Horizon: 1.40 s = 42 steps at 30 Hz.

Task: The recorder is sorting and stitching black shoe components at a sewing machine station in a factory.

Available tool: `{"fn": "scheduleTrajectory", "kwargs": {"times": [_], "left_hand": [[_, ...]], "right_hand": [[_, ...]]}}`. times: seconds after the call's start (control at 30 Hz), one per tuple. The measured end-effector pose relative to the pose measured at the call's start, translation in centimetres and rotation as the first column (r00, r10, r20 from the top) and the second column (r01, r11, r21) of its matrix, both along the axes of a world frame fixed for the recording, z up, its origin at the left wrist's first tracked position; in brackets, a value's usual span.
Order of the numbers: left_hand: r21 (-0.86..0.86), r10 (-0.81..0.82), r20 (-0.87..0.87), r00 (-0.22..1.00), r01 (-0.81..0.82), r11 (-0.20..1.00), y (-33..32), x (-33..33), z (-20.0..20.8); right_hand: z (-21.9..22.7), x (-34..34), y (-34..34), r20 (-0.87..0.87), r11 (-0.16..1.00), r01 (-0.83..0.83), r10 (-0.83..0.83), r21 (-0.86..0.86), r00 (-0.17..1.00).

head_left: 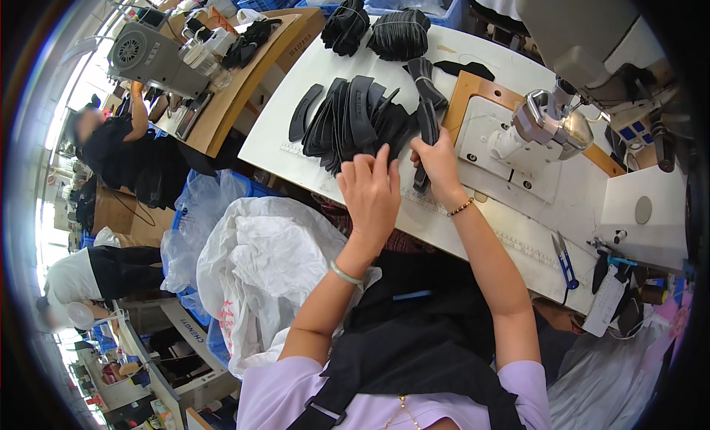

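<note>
On the white sewing table [288, 108] lies a fanned pile of curved black fabric pieces [344, 119], with one curved piece [305, 112] apart at its left. My left hand [370, 193] is at the near edge of the pile, its fingers spread and holding nothing that I can see. A thin upright stack of black strips [427, 123] is gripped in my right hand [440, 164], just right of the pile. Behind that stack lies a tied black bundle [423, 79]. My fingers hide the lower part of the stack.
Two tied black bundles [399, 34] sit at the table's far end. To the right stands a sewing machine [547, 119] on a wood-edged plate. Blue-handled thread snips [566, 263] lie near the right edge. A white plastic sack [270, 260] bulges at my left; co-workers are farther left.
</note>
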<state>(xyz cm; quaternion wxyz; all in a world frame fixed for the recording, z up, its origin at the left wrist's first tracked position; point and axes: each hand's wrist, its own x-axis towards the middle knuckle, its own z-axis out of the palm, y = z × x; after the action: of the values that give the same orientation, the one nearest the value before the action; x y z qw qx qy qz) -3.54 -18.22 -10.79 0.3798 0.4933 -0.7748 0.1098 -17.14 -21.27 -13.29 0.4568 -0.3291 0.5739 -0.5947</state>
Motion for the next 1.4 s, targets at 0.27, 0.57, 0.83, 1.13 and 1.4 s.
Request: {"fn": "scheduleTrajectory", "kwargs": {"times": [0.27,0.57,0.83,1.13,1.4], "left_hand": [[0.084,0.061,0.260,0.964,-0.085,0.993,-1.3,0.2,-0.8],[0.171,0.085,0.205,0.975,-0.122,0.978,-1.0,-0.7,-1.6],[0.155,-0.174,-0.206,0.963,0.208,0.966,0.3,-1.9,-2.2],[-0.093,-0.018,-0.208,0.978,-0.001,0.996,-3.4,2.1,2.3],[0.241,0.167,0.109,0.980,-0.189,0.952,-6.7,1.1,2.9]], "right_hand": [[0.1,0.4,0.0,-0.245,0.996,0.001,0.022,0.092,0.969],[1.7,0.0,-0.2,-0.427,0.990,-0.042,0.095,0.132,0.899],[-0.1,-0.1,-0.1,-0.401,0.992,0.128,-0.117,0.000,0.909],[1.8,0.5,1.9,0.299,0.995,0.068,-0.044,-0.072,0.953],[2.0,1.2,2.2,0.557,0.999,0.006,0.021,-0.046,0.830]]}}
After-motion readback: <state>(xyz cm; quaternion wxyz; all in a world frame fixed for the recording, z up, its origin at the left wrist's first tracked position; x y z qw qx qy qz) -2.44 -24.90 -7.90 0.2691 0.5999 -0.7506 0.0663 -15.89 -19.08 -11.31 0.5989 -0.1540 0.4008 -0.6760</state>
